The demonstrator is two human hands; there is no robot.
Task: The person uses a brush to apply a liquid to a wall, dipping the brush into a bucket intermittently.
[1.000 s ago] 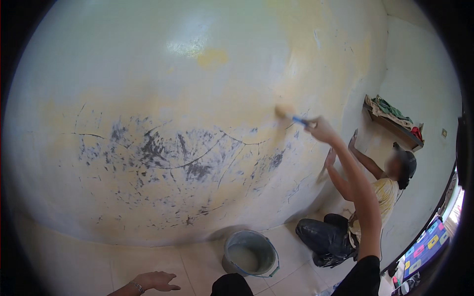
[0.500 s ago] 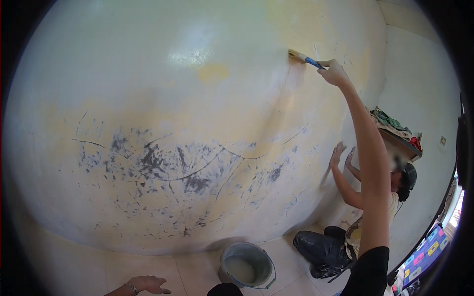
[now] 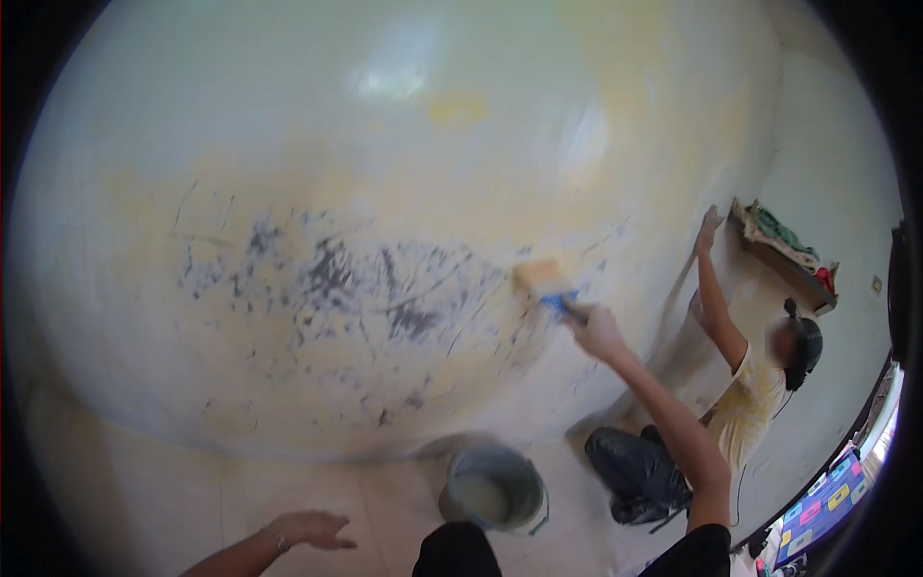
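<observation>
Your right hand [image 3: 600, 337] is clamped on the handle of a wide, blue-banded brush [image 3: 548, 286], its pale bristles at the right end of the dark-scuffed patch [image 3: 332, 272] on the wall [image 3: 240, 115] — blur leaves bristle contact uncertain. Your left hand [image 3: 312, 529] is empty, fingers apart, above the tiled floor [image 3: 288, 481] at near left. A grey bucket [image 3: 527, 490] with cloudy liquid stands on the floor, near the wall's foot, between your arms. Far right, a co-worker [image 3: 755, 394] in a dark cap crouches, one arm raised to the wall; a shelf [image 3: 786, 276] heaped with cloths [image 3: 781, 237] hangs above.
</observation>
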